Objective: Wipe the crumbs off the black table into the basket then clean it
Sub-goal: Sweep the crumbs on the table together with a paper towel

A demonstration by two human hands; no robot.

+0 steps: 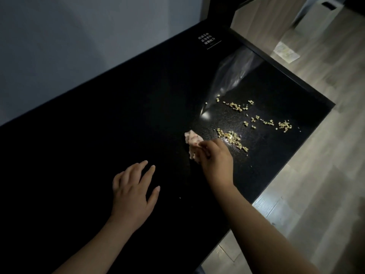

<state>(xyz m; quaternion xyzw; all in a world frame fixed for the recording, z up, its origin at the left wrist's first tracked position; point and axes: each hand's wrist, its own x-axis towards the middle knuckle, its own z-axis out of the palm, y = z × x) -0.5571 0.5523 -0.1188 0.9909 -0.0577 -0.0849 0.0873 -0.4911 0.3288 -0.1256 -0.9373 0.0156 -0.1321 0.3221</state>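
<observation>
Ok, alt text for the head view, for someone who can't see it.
A right hand grips a crumpled cloth beside yellow crumbs on a black table. The left hand is spread open nearby; a clear bag lies beyond the crumbs.

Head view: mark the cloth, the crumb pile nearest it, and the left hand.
cloth (pixel 192 140), head view, crumpled upper end.
crumb pile (pixel 231 136), head view, middle of the heap.
left hand (pixel 131 194), head view, back of the hand.

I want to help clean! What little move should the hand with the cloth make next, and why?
Probably a short sweep: the right hand, gripping the cloth, pushes it into the nearest crumbs. That pile lies just beside the hand, with more scattered farther along the table. Gathering them into one heap first seems wise.
</observation>
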